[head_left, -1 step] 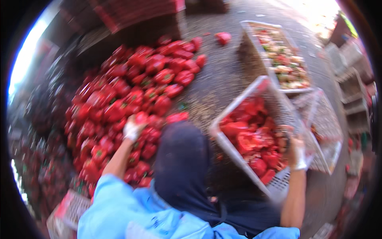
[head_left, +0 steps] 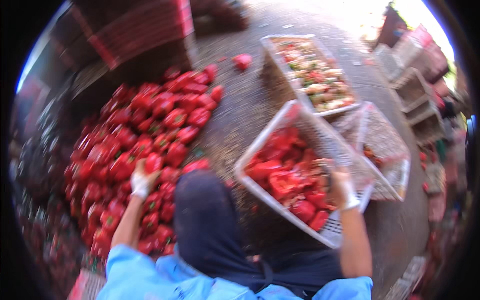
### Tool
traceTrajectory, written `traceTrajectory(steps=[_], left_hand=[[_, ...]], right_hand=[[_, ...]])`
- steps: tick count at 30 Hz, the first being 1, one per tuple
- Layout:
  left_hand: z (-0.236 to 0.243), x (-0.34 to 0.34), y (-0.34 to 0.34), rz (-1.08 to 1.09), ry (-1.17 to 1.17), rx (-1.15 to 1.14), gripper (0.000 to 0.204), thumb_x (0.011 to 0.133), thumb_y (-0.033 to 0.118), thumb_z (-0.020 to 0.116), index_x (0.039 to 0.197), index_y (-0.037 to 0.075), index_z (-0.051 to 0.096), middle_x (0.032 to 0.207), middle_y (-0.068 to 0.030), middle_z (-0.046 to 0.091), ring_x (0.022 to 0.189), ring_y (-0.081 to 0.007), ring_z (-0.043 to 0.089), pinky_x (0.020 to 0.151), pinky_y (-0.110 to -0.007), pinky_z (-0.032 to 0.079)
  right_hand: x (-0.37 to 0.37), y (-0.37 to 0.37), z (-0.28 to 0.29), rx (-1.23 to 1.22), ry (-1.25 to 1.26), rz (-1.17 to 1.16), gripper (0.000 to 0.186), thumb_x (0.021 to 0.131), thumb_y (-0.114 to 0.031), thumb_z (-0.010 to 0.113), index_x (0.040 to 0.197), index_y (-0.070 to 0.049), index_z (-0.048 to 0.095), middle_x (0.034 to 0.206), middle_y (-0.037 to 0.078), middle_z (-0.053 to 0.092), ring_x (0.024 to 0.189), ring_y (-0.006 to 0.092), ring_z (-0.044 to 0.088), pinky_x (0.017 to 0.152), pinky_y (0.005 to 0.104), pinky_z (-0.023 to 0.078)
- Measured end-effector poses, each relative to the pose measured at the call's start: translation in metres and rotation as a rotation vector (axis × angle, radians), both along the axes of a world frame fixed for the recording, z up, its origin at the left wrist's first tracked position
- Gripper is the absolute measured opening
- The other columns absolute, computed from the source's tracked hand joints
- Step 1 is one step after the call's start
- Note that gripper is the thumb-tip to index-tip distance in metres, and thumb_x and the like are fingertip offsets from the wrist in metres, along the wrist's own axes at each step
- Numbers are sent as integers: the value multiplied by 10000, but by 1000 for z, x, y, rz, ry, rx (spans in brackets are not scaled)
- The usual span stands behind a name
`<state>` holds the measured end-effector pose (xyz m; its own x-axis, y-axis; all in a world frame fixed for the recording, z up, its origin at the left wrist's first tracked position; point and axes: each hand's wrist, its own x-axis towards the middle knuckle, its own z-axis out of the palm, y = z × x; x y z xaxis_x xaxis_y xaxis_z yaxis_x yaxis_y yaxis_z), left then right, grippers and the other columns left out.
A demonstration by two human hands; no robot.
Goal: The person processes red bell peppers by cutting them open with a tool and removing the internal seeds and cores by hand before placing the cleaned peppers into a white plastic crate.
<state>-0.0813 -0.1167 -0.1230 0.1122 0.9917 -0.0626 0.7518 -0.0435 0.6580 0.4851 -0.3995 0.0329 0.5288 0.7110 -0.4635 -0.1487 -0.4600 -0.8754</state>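
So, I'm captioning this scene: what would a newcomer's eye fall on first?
Probably the big heap of red peppers at left, where the left hand touches one pepper. Next, the white crate of cut red pieces, right of the dark-trousered knee, with the right hand at its right side. Beyond stands a second crate filled with pale, green and reddish scraps.

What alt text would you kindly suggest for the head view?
A person's left hand holds a red pepper at a large heap; the right hand, blurred, is over a crate of cut red peppers.
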Motion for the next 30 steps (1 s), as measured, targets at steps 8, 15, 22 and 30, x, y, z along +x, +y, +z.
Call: traceTrajectory(steps=[8, 15, 22, 30], left_hand=[[236, 202, -29, -982, -67, 763, 548, 684, 22, 791, 1203, 92, 631, 1155, -148, 683, 1105, -387, 664, 959, -502, 549], [268, 287, -90, -1367, -118, 364, 550, 763, 202, 817, 1272, 107, 632, 1162, -171, 667, 1071, -420, 669, 935, -486, 562], [273, 328, -118, -1481, -175, -176, 653, 790, 206, 855, 1367, 27, 607, 1261, -201, 694, 1164, -282, 687, 1022, -387, 542], [257, 347, -122, -1091, -848, -659, 735, 901, 100, 802, 1535, 40, 435, 1381, -126, 617, 1202, -218, 643, 1023, -375, 557]], right_hand=[[-81, 45, 38, 228, 467, 135, 520, 1057, -554, 572, 1282, -91, 648, 686, 36, 672, 490, 77, 565, 410, 231, 433], [-100, 3, 77, 324, 239, 284, 692, 960, -365, 790, 1538, -128, 491, 1004, -28, 614, 688, 52, 588, 551, 218, 496], [-80, -42, 59, 278, 83, 245, 693, 877, -357, 870, 1432, -95, 550, 810, -9, 643, 552, 66, 569, 501, 246, 469], [-87, -48, 27, 566, 490, -167, 473, 937, -300, 801, 1312, -67, 632, 765, -6, 650, 548, 94, 594, 483, 257, 482]])
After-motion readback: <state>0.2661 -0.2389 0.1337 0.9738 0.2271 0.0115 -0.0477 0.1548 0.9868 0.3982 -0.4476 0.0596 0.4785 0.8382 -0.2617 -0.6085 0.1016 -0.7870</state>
